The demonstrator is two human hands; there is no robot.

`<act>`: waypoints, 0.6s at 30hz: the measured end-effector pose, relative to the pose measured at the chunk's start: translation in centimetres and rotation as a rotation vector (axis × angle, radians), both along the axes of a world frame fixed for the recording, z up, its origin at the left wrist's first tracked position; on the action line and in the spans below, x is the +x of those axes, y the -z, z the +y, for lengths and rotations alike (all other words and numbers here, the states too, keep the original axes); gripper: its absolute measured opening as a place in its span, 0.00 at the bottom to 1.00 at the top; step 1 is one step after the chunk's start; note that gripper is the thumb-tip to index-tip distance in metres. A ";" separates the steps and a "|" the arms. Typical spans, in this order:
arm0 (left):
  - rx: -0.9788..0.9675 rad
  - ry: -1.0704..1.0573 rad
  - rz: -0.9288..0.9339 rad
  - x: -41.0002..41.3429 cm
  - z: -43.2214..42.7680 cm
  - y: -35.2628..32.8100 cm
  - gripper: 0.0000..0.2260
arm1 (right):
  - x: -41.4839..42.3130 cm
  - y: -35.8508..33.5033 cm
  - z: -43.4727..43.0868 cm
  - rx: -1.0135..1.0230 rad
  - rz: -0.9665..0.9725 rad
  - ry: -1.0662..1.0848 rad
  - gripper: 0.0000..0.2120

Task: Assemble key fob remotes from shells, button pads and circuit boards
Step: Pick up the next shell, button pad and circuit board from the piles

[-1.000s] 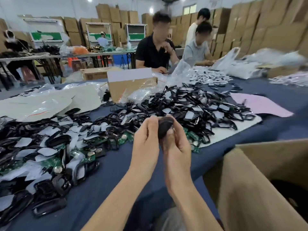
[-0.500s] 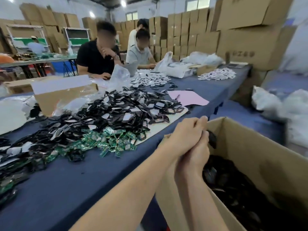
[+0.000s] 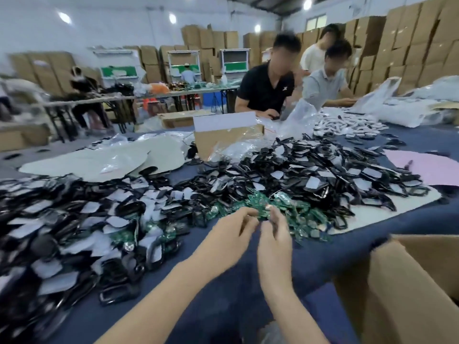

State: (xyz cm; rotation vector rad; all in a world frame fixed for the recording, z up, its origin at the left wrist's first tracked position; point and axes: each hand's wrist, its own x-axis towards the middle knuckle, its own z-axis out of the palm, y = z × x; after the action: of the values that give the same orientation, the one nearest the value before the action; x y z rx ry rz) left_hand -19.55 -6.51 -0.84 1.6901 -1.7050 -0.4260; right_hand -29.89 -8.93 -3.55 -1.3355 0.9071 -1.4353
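Note:
A heap of green circuit boards [image 3: 293, 207] lies at the near edge of a big pile of black shells and white-backed button pads [image 3: 310, 175]. More shells and pads [image 3: 74, 232] cover the table's left side. My right hand [image 3: 274, 234] reaches into the green heap and pinches a circuit board [image 3: 262, 214] with its fingertips. My left hand [image 3: 231, 232] is right beside it, fingers loosely curled, tips at the same board; blur hides whether they grasp it. No finished fob is in either hand.
An open cardboard box [image 3: 409, 281] stands at my lower right, below the table edge. The table has a blue cloth [image 3: 223, 294]; a pink sheet [image 3: 427, 167] lies at the right. Three people work across the table, behind a small carton [image 3: 223, 140] and plastic bags.
A second ago both hands held a black fob; half a second ago they were over the box at the right. Now they are back over the table at the green boards, without the fob.

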 end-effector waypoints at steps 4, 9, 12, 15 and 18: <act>-0.013 -0.207 -0.351 7.6 5.0 2.8 0.15 | 6.9 2.3 -0.2 -0.065 0.332 -0.195 0.17; -0.066 -0.349 -0.411 12.7 7.1 3.0 0.14 | 12.4 2.4 -0.7 -0.216 0.591 -0.288 0.18; -0.092 -0.466 -0.402 15.8 6.5 2.1 0.13 | 14.8 2.2 -2.0 -0.382 0.768 -0.255 0.18; -0.064 -0.568 -0.439 19.4 6.1 1.3 0.14 | 16.8 2.1 -3.5 -0.511 0.898 -0.234 0.19; -0.017 -0.661 -0.453 22.8 5.7 0.5 0.14 | 18.5 2.2 -4.6 -0.601 0.946 -0.231 0.19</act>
State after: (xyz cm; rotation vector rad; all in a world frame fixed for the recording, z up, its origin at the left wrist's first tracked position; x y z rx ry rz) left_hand 3.26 -0.83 -1.36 2.3211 -1.2988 0.2988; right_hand -11.42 -13.50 -5.74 -2.5878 0.8552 -0.8741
